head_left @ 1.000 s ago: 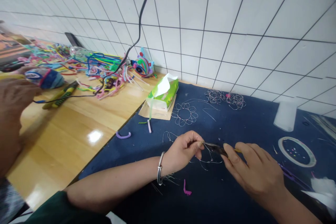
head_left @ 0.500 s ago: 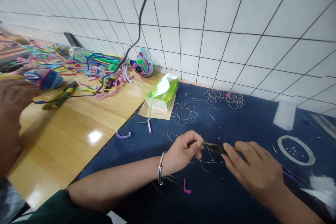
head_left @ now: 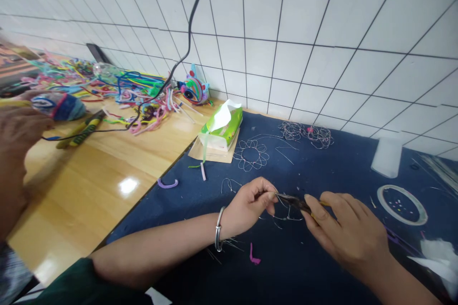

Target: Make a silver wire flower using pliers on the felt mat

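Note:
Between thumb and forefinger, my left hand pinches a thin wire piece, whose loops hang below the fingers over the dark blue cloth. My right hand is wrapped round a pair of pliers with dark jaws and a bit of yellow handle showing. The plier tips meet the wire right at my left fingertips. Exactly how the jaws sit on the wire is too small to tell. Behind my hands lies a flower-shaped wire ring, flat on the cloth.
A green tissue pack stands behind. More looped wire forms lie near the wall, a white ring at right. On the wooden table, a co-worker's hand is by a colourful wrapped ball; other pliers lie nearby.
Hardly anything differs. The pliers and my right hand have shifted very slightly, and the hanging wire loops sit a touch differently. My left hand keeps its pinch.

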{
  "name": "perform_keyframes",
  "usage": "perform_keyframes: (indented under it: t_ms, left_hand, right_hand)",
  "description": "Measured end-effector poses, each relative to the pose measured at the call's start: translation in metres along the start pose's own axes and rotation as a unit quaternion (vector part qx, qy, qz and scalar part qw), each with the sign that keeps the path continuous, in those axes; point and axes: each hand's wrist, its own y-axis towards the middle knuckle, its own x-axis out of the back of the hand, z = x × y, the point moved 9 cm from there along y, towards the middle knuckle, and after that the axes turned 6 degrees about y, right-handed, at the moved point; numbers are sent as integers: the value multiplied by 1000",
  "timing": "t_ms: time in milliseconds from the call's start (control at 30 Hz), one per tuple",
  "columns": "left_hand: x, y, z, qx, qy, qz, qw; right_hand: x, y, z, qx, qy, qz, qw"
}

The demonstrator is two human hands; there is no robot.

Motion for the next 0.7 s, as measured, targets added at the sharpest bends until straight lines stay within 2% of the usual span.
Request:
perform_keyframes:
  t_ms: [333,700]
  left_hand:
    - [1,-1,0,3,-2,-4,1000]
    - [-1,-2,-2,8,3,0,1000]
  right_hand:
    - [3,1,3,10,-21,-6,1000]
    - [4,4,1,-1,1,-4,1000]
